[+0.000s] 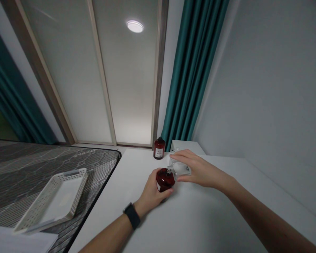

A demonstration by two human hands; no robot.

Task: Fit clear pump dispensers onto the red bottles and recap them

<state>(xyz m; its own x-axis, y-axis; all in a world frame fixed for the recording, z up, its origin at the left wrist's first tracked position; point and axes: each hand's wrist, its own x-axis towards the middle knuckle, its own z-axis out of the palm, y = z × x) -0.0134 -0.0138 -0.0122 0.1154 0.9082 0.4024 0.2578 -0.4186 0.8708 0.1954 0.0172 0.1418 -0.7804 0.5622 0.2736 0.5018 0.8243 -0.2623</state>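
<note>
My left hand [153, 192] is wrapped round a dark red, see-through bottle [165, 178] on the white table. My right hand [195, 168] grips a clear container [181, 169], tilted toward the red bottle's mouth. Its lower left end touches or almost touches the bottle's neck; I cannot tell which. What the clear container holds, if anything, does not show plainly. Farther back, a second dark red bottle [159, 149] stands upright with a white label and a black cap.
To the left lies a white perforated basket [80, 186] on a dark grey, patterned surface [100, 165], with white sheets [18, 242] at its near end. The white table [200, 218] reaches the wall on the right. A white box-like piece [186, 146] stands behind it, below a teal curtain [195, 70].
</note>
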